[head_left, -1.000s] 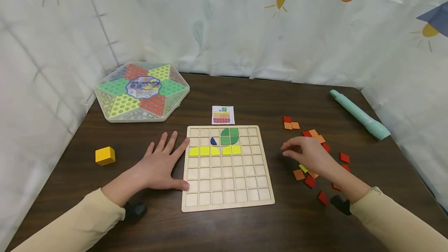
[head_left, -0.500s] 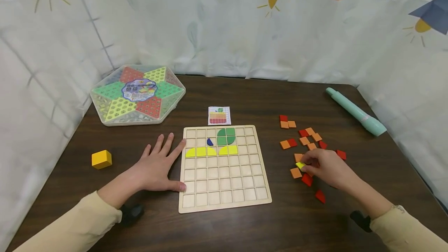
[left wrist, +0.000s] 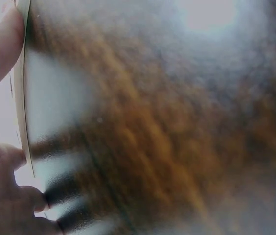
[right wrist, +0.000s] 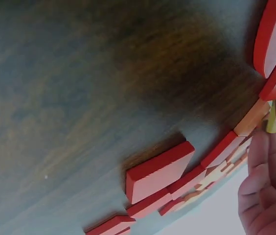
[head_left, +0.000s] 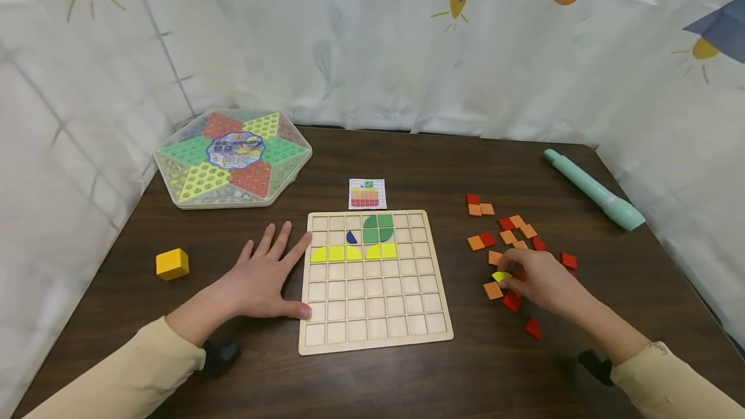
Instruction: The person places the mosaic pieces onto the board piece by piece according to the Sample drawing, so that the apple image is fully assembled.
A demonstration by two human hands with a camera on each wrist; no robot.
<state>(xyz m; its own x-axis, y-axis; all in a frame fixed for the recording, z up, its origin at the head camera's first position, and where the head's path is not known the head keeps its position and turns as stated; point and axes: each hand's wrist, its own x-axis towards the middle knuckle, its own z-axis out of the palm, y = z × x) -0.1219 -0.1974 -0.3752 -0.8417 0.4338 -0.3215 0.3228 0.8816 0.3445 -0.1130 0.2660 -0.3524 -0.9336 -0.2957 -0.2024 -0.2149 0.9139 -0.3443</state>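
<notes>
Fingers of the right hand [head_left: 538,280] curl round a small yellow piece [head_left: 500,275], pinching it among the loose red and orange tiles [head_left: 507,236] on the right of the dark table [head_left: 442,160]. The left hand [head_left: 264,273] lies flat with fingers spread wide, its thumb and forefinger touching the left edge of the wooden grid board [head_left: 375,328], where yellow, green and blue pieces sit in the far rows.
</notes>
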